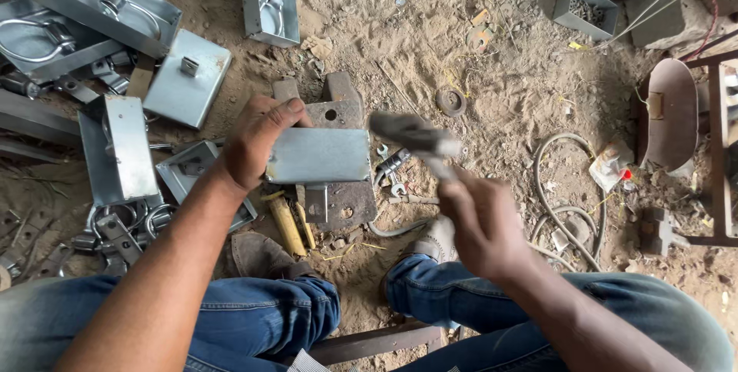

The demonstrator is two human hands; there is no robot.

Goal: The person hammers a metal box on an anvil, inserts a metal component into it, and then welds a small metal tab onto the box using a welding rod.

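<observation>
Head view shows the left hand gripping a grey rectangular sheet-metal box on the rusty steel block at centre, while the right hand clenches a blurred hammer, so a mistimed blow could strike the thumb nearby.

Metal boxes upper left; hose right; washer on sand.

Bare forearms, no sleeves; blue denim jeans; worn brown shoes, dusty.
</observation>
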